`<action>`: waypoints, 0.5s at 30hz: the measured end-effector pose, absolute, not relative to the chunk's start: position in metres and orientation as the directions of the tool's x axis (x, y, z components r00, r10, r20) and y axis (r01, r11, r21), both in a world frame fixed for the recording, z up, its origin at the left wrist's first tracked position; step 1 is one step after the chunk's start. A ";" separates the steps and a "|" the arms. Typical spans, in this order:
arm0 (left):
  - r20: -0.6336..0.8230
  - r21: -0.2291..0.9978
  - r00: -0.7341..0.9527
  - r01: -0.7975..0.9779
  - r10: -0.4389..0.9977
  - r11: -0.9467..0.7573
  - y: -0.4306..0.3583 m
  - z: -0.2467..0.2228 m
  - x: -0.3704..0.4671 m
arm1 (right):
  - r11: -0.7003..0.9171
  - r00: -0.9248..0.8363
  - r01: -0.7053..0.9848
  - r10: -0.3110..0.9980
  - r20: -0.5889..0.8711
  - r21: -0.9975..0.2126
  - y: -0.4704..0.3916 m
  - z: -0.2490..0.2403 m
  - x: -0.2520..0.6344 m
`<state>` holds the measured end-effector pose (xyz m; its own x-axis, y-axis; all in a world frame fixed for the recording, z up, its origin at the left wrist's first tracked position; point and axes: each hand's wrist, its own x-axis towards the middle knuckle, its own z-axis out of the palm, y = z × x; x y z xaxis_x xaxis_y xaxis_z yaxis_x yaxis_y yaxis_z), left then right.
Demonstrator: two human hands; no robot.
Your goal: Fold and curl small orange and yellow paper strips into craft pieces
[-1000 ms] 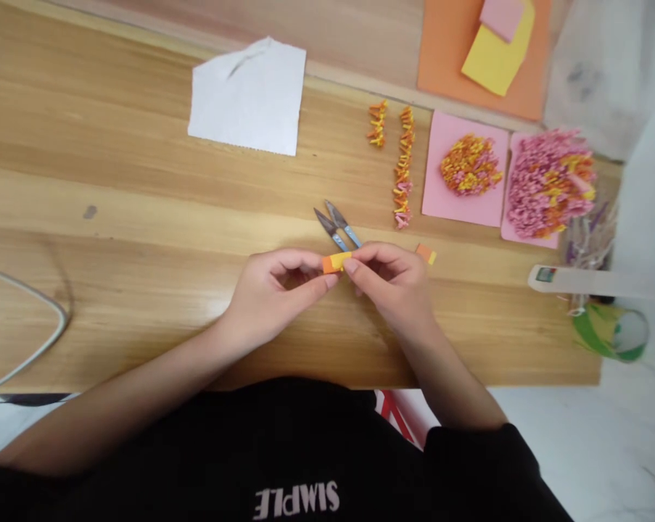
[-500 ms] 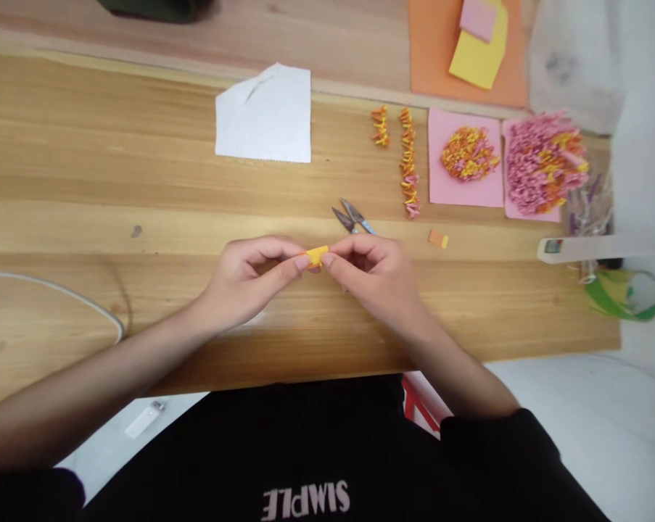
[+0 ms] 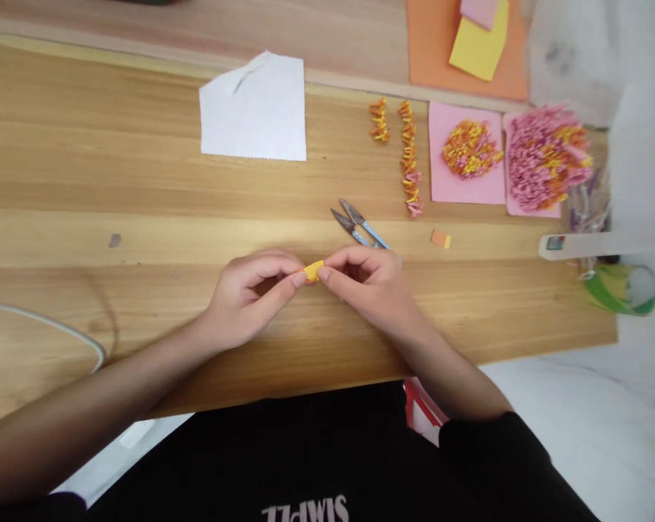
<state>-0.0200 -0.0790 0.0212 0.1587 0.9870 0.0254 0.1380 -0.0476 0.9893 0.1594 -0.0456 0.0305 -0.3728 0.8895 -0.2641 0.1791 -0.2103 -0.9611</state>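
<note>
A small yellow piece (image 3: 312, 272) is pinched between both hands above the wooden table (image 3: 142, 217). My left hand (image 3: 256, 293) holds its left end between thumb and fingers. The right end is in the grip of my right hand (image 3: 368, 283). Just beyond my right hand lie snips (image 3: 360, 226) with their blades apart, the handles partly hidden by that hand. A small orange and yellow piece (image 3: 441, 238) rests on the table further right.
White paper (image 3: 254, 112) lies at the back left. Two rows of small twisted pieces (image 3: 379, 120) (image 3: 408, 159) stand left of pink sheets (image 3: 439, 185) bearing piles of pink, orange and yellow pieces. A white cable (image 3: 49, 319) curves at the left.
The view has shifted slightly, and more of the snips' handles shows. The yellow piece looks narrower and more curved between my fingertips. Both hands keep their pinch.
</note>
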 end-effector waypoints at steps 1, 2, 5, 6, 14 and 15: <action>0.036 0.989 0.160 0.134 0.986 -0.058 -0.079 0.021 -0.020 | -0.220 -0.374 0.172 0.887 -0.270 -0.960 -0.045 0.030 0.159; 0.047 0.989 0.159 0.129 0.986 -0.068 -0.079 0.020 -0.020 | -0.228 -0.375 0.164 0.885 -0.274 -0.960 -0.045 0.030 0.159; 0.069 0.988 0.159 0.128 0.985 -0.090 -0.080 0.020 -0.020 | -0.236 -0.384 0.143 0.882 -0.274 -0.961 -0.046 0.031 0.159; 0.071 0.987 0.162 0.134 0.984 -0.094 -0.080 0.020 -0.020 | -0.235 -0.386 0.141 0.881 -0.272 -0.962 -0.046 0.031 0.159; 0.070 0.980 0.177 0.173 0.982 -0.101 -0.081 0.019 -0.022 | -0.236 -0.385 0.148 0.881 -0.276 -0.960 -0.046 0.033 0.161; 0.077 0.980 0.182 0.169 0.980 -0.109 -0.081 0.018 -0.022 | -0.234 -0.382 0.139 0.884 -0.270 -0.962 -0.047 0.033 0.161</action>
